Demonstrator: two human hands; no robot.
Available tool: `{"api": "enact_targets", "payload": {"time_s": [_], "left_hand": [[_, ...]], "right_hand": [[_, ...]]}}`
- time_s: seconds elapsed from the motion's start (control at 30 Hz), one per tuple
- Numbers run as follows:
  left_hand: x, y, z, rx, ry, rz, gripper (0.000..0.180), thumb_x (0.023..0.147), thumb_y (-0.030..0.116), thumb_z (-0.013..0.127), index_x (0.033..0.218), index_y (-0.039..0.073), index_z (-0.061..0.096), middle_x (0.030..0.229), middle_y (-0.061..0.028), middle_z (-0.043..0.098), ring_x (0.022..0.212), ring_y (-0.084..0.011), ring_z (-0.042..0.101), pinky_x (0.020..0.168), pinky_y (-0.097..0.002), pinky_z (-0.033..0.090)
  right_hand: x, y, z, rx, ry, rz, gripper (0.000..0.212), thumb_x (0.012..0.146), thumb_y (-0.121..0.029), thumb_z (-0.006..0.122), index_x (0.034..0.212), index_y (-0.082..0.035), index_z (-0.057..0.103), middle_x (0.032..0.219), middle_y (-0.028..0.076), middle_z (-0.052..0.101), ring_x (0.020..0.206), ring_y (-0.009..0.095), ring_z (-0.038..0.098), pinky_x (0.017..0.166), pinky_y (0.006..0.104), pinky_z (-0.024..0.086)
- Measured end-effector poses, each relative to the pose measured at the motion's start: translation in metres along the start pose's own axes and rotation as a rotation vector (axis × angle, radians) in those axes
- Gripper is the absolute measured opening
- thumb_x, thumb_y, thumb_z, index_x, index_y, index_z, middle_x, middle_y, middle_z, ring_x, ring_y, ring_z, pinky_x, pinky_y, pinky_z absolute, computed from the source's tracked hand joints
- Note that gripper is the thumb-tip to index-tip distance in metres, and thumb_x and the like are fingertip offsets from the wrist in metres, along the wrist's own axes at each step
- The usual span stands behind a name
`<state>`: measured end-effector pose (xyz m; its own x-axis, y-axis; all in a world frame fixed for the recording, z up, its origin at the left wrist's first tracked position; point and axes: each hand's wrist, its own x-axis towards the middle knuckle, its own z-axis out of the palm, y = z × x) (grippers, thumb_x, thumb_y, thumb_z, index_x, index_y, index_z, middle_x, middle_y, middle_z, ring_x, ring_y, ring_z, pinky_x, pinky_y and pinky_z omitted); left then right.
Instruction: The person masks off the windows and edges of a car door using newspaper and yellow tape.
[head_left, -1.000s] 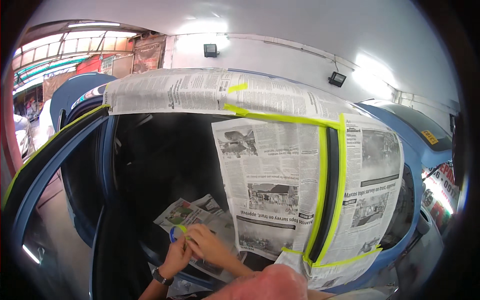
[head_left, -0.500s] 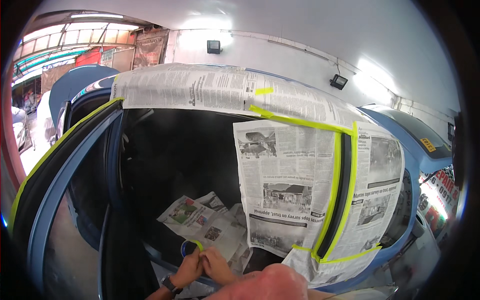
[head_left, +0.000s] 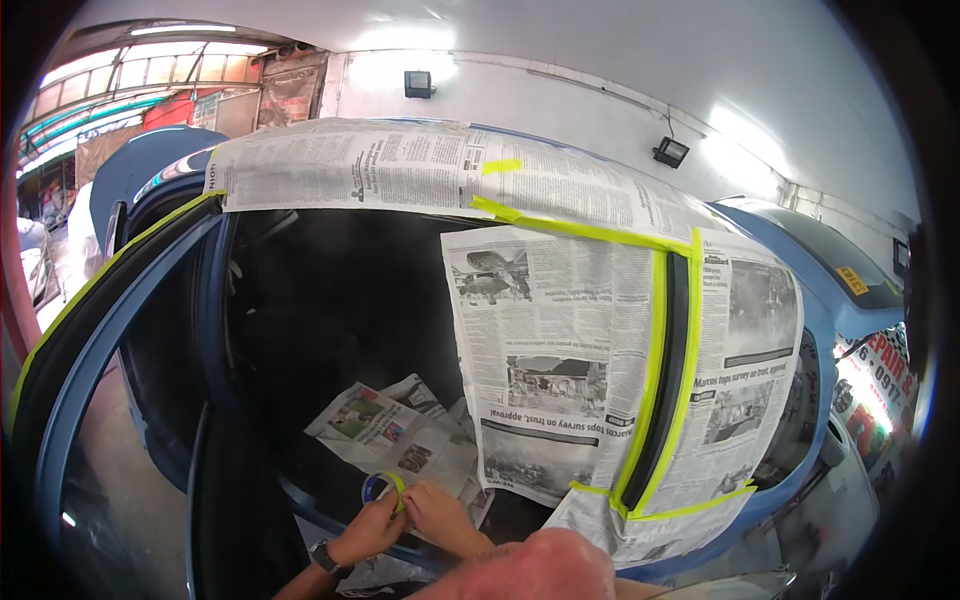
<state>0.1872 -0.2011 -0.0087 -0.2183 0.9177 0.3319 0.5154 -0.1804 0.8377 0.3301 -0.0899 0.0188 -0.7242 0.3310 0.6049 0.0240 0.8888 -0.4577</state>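
In the lower middle, my left hand (head_left: pixel 368 532), with a dark watch (head_left: pixel 328 558) at the wrist, is closed around a roll of yellow-green masking tape (head_left: pixel 400 489) with a blue core. Close beside it, my right hand (head_left: pixel 443 516) has its fingers pressed together at the roll's edge; the tape's loose end cannot be made out. Both hands are in front of the open doorway of a blue car (head_left: pixel 740 525). Just beyond them, loose newspaper sheets (head_left: pixel 440 450) lie inside. Part of my right arm is hidden behind a blurred, skin-coloured shape at the lower edge.
Newspaper (head_left: pixel 540 330) hangs across the rear part of the opening, edged with yellow-green tape beside a black pillar (head_left: pixel 660 415). More newspaper (head_left: pixel 330 170) covers the roof. An open car door (head_left: pixel 90 380) stands at left. Lamps (head_left: pixel 670 152) hang on the white wall.
The car and newspapers sit slightly further left and higher in view. The tape roll has turned so more of its ring shows. Both hands stay together at it.
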Motion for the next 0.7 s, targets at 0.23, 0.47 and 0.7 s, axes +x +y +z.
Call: {"api": "enact_targets", "payload": {"time_s": [0.23, 0.47, 0.7], "left_hand": [[0.002, 0.011, -0.020, -0.072, -0.069, -0.081, 0.024, 0.096, 0.010, 0.062, 0.113, -0.003, 0.052, 0.083, -0.0208, 0.068, 0.077, -0.0327, 0.073, 0.064, -0.0394, 0.052], [0.001, -0.001, -0.007, -0.024, -0.008, 0.006, 0.026, 0.093, 0.009, 0.063, 0.115, -0.003, 0.055, 0.077, -0.0219, 0.064, 0.071, -0.0362, 0.069, 0.061, -0.0414, 0.049], [-0.002, -0.002, -0.006, -0.015, -0.045, -0.060, 0.024, 0.093, 0.008, 0.061, 0.114, -0.003, 0.055, 0.077, -0.0236, 0.064, 0.072, -0.0411, 0.069, 0.060, -0.0438, 0.049]], "right_hand": [[-0.004, -0.008, -0.009, 0.135, -0.063, 0.064, 0.030, 0.095, -0.012, 0.067, 0.122, -0.003, 0.059, 0.115, 0.015, 0.062, 0.099, 0.035, 0.066, 0.081, 0.0410, 0.056], [-0.001, -0.015, 0.000, 0.113, 0.045, -0.042, 0.027, 0.093, -0.010, 0.071, 0.119, -0.005, 0.065, 0.119, 0.013, 0.062, 0.105, 0.033, 0.065, 0.087, 0.0366, 0.055], [-0.016, -0.003, 0.021, 0.159, 0.044, 0.076, 0.025, 0.093, -0.008, 0.070, 0.117, -0.005, 0.065, 0.109, 0.013, 0.064, 0.096, 0.032, 0.067, 0.079, 0.0375, 0.055]]}}
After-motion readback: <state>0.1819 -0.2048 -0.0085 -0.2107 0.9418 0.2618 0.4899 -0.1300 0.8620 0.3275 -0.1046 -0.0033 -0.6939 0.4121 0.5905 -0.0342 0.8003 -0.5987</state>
